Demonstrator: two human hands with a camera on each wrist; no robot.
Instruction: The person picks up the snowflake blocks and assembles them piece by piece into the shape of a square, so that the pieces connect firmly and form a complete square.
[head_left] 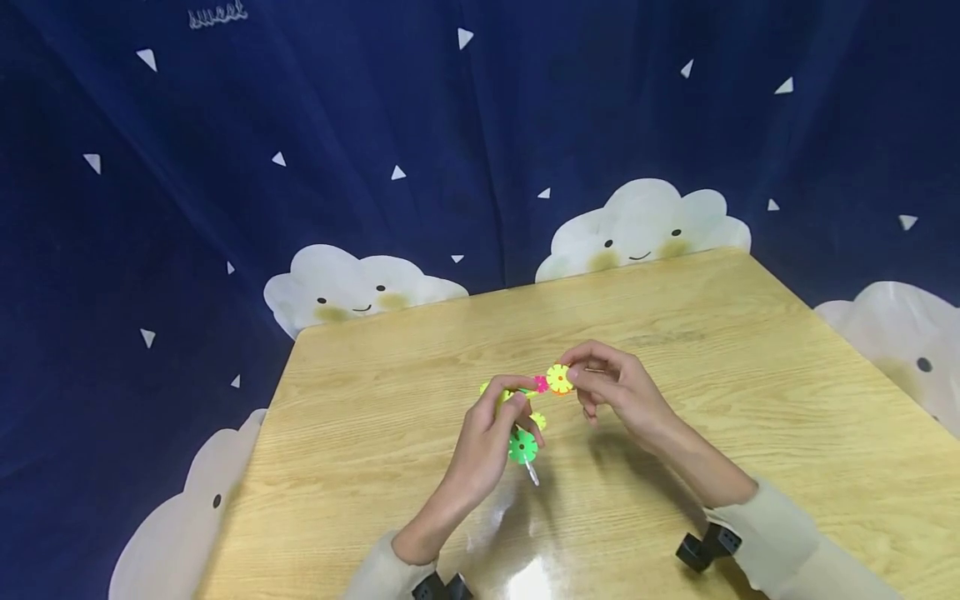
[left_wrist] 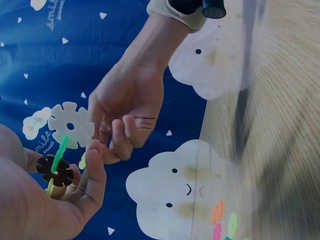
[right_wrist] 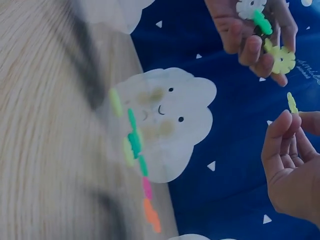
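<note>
My left hand [head_left: 487, 433] holds a cluster of joined flower-shaped snowflake discs. In it are a green disc [head_left: 522, 447], a white disc [left_wrist: 71, 125], a black disc [left_wrist: 55, 171] and a yellow disc [right_wrist: 283, 60]. My right hand [head_left: 626, 392] pinches a single yellow snowflake disc [head_left: 559, 378] by its edge between thumb and fingertips. This disc is apart from the cluster, a short way from the left fingertips in the right wrist view. Part of the cluster is hidden by the left fingers.
Behind the hands on the wooden table [head_left: 375, 467] lies a chain of discs, among them a pink disc [right_wrist: 147, 188], an orange disc [right_wrist: 151, 216] and a green disc [right_wrist: 134, 144]. A dark blue curtain [head_left: 420, 100] with white clouds hangs around the table's far edges.
</note>
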